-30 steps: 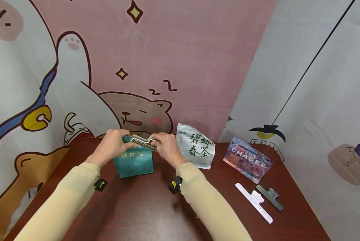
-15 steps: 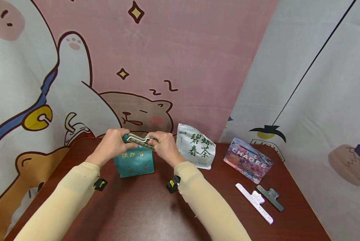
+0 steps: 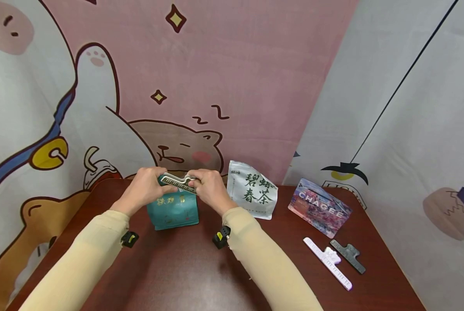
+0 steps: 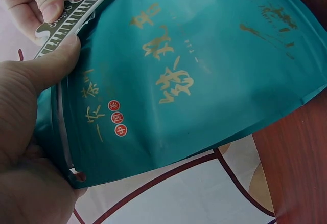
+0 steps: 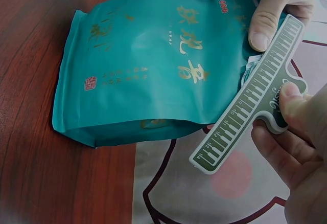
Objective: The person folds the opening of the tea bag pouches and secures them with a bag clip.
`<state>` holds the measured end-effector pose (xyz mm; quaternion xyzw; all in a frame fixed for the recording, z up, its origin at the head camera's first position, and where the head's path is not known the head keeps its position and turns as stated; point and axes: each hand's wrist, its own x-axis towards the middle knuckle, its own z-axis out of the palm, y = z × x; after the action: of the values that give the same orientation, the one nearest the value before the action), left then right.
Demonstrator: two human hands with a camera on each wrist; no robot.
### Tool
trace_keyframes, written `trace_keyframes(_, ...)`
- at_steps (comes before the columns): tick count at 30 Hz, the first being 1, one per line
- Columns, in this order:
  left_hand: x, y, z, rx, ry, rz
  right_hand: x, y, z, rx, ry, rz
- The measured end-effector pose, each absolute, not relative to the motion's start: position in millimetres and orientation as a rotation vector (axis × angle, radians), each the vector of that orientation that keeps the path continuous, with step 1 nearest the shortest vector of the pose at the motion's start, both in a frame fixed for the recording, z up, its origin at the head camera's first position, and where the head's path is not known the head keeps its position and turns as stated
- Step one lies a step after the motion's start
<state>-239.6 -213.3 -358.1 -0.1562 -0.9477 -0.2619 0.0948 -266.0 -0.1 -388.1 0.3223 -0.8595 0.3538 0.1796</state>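
A teal tea bag [image 3: 173,216] with gold lettering stands at the back left of the table. My left hand [image 3: 146,186] grips its upper left corner, the thumb [image 4: 53,63] lying on the front face. A dark green bag clip [image 5: 245,98] with a white rim and piano-key print lies along the bag's top edge. My right hand [image 3: 211,189] pinches the clip's handle between thumb and fingers. In the right wrist view, the clip's upper end is close to the left thumb, and its lower end sticks out past the bag. Whether its jaws are around the bag's edge, I cannot tell.
A white tea bag [image 3: 253,190] stands just right of the hands. Further right is a colourful CHAGEE bag [image 3: 319,207]. A white clip [image 3: 328,263] and a dark grey clip [image 3: 348,255] lie on the table [image 3: 185,272] at the right. A printed cloth [image 3: 255,77] hangs behind.
My right hand and the clip have shifted slightly left along the bag's top, bringing the clip closer to my left hand. The left hand keeps its grip, and the bag has hardly moved.
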Motion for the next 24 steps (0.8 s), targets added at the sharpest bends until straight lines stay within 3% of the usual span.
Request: trace_keyframes(24, -238.7, -212.2, -356.9, -0.435, -2.832, -0.774, -264.2, -0.1, -385.8, 0.875, -2.463, 1.081)
